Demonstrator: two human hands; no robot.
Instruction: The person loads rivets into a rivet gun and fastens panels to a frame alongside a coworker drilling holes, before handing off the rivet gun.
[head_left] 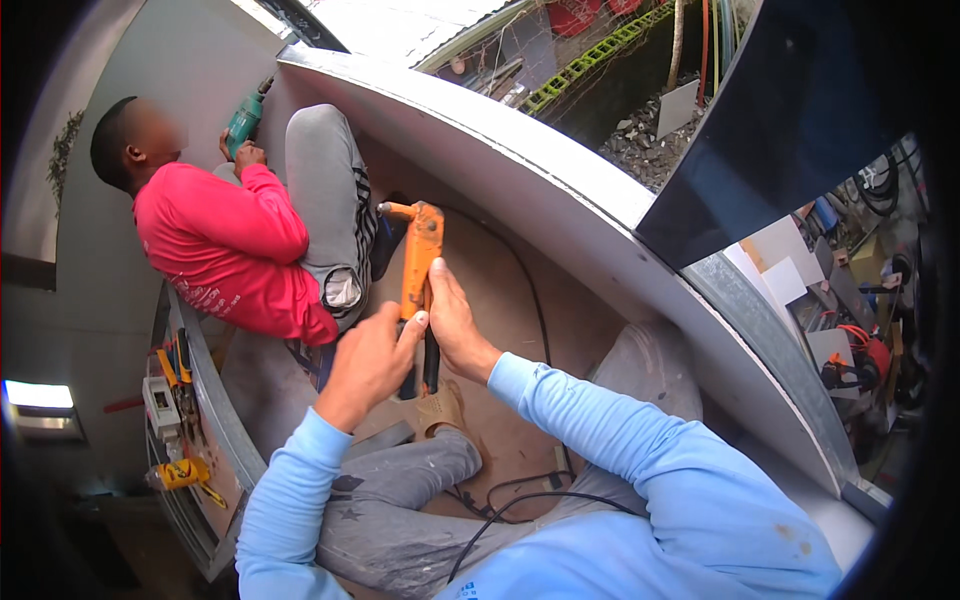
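Note:
An orange hand riveter (424, 245) with dark handles stands upright in front of me, its nose pointing left. My right hand (462, 325) is closed round its right side, one finger stretched up along the orange body. Against the lower left side of the tool, my left hand (372, 360) is closed at the handles, its thumb laid across them. The fingers on the far side of the tool are partly hidden. A rivet in the nose is too small to tell.
At the left a person in a red shirt (225, 245) sits holding a green drill (246, 120). A curved white panel wall (520, 150) runs along the right. Pliers and other tools lie on a ledge (215, 400) at left. A black cable (540, 300) crosses the floor.

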